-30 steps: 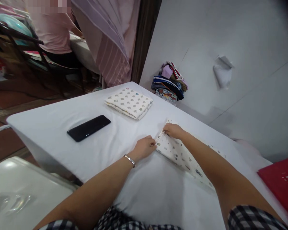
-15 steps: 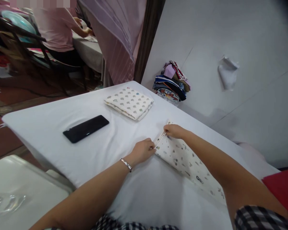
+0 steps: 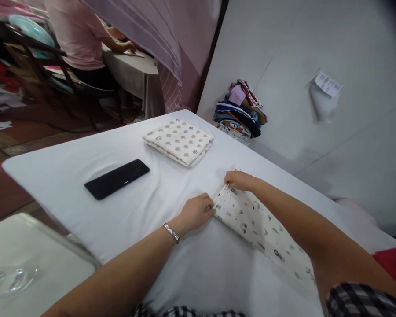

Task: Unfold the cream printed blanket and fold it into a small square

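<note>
A white cloth (image 3: 260, 229) printed with small grey and coloured figures lies folded lengthwise on the white-covered table (image 3: 125, 229). My left hand (image 3: 198, 212) pinches the near corner of its left end. At the far corner of that same end, my right hand (image 3: 238, 180) is closed on the edge. Layers of fabric show between the two hands. Part of the cloth is hidden under my right forearm. Beyond my hands lies another folded cloth (image 3: 181, 143), cream with grey prints.
A black phone (image 3: 117, 178) lies on the table's left side. A stack of folded clothes (image 3: 239, 112) is beyond the far edge. A white stool-like surface (image 3: 20, 246) stands at lower left, something red (image 3: 392, 264) at right. Another person in a pink shirt (image 3: 75, 39) sits behind a curtain (image 3: 161, 39).
My hands stay closed on the cloth's end, almost in the same place. The view has shifted slightly. The other person's hand has lowered to their table.
</note>
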{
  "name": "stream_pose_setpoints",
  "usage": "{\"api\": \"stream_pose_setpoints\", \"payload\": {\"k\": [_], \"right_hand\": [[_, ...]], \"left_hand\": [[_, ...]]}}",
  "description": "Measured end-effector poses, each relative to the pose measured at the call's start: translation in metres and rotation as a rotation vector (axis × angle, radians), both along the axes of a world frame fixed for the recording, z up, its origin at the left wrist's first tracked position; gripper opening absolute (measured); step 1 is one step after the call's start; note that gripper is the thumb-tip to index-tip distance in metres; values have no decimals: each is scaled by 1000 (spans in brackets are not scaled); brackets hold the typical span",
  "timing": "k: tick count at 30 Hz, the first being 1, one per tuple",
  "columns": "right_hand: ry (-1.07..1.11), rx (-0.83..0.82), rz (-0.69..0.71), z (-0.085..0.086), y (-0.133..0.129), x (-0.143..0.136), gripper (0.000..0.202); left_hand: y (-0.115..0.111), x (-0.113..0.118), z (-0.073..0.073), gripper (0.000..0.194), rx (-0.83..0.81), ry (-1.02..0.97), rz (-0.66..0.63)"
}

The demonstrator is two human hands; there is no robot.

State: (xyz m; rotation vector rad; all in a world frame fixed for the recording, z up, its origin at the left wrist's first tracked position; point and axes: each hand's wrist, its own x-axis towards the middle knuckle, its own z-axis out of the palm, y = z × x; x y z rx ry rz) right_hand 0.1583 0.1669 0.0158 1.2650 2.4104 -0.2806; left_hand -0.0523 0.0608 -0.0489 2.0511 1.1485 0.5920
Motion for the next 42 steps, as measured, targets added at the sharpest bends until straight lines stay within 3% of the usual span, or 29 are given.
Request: {"api": "stream_pose_setpoints", "payload": {"k": [6,16,27,33,38,42], "right_hand": [[48,63,-5,7,-11,7,4],[88,83,-79,2,-17,18,8],[-23,-14,-55,2,3,4,11],[-84,-67,-159,8,6,-7,41],[-230,-130,-115,15,9,-25,38],[-303,-120,-88,18,8,-31,32]], "left_hand": [[-2,1,2,27,1,-70,-4],[-5,7,-1,22,9,-144,45],[-8,9,-2,20,-16,-236,90],[-9,10,0,11,-132,-197,134],[-11,8,5,12,-43,-150,109],[-12,8,6,12,-88,-171,93]]}}
